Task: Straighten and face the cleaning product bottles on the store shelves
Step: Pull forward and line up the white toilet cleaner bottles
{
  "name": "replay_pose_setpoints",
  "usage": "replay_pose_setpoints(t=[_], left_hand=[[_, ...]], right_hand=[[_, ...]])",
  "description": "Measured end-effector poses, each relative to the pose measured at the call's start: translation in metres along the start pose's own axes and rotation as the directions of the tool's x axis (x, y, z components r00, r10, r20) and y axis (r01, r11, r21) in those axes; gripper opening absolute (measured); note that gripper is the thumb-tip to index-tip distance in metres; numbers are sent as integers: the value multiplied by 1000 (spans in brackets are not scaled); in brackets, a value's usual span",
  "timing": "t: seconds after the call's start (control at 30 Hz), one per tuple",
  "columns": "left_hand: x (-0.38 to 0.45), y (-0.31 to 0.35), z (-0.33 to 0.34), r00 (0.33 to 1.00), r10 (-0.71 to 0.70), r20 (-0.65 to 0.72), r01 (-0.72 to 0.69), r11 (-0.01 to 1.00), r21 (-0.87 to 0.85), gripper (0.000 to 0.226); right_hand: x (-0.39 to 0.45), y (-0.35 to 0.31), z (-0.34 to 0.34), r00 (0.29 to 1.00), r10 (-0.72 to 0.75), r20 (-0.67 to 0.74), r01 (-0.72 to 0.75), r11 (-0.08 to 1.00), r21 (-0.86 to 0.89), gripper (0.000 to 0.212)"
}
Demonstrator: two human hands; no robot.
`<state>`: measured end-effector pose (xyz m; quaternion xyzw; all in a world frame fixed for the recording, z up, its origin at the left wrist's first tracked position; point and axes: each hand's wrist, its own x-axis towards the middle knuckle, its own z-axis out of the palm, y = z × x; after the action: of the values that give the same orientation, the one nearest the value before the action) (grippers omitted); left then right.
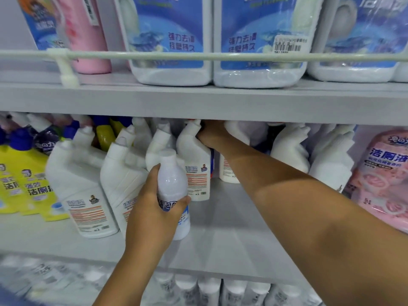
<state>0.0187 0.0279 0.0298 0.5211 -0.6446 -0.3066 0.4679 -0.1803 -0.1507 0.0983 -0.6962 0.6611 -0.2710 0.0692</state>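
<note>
On the middle shelf stand several white angled-neck cleaner bottles. My left hand grips a slim white bottle with a round cap near the shelf's front, upright. My right hand reaches deep under the upper shelf and holds the neck of a white angled-neck bottle behind it; my fingers are partly hidden. Another white angled-neck bottle with an orange-striped label stands just left of that hand.
Yellow bottles with blue caps fill the left, pink refill packs the right. Large blue-labelled jugs sit behind a white rail on the upper shelf. Rows of white bottles line the shelf below.
</note>
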Motion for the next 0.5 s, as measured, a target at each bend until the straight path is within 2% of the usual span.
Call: replay_pose_setpoints(t=[0.13,0.23,0.3,0.4,0.5], left_hand=[[0,-3,-3,1000,-11,23,11,1000,-18,85],[1,-10,-3,999,-32,16,32,999,-20,76],[3,-14,-1,998,-54,25,54,998,-28,67],[7,-17,7,995,-61,80,66,996,-58,62],[13,-15,22,991,-26,131,36,996,-76,64]], right_hand=[[-7,-2,2,994,85,-68,-82,995,49,19],[-34,3,2,971,144,-189,-110,977,182,12],[-55,5,-2,941,203,-271,-126,953,274,20],[-81,6,-16,877,270,-397,-156,942,295,35],[-116,6,-27,856,259,-447,-106,935,339,29]])
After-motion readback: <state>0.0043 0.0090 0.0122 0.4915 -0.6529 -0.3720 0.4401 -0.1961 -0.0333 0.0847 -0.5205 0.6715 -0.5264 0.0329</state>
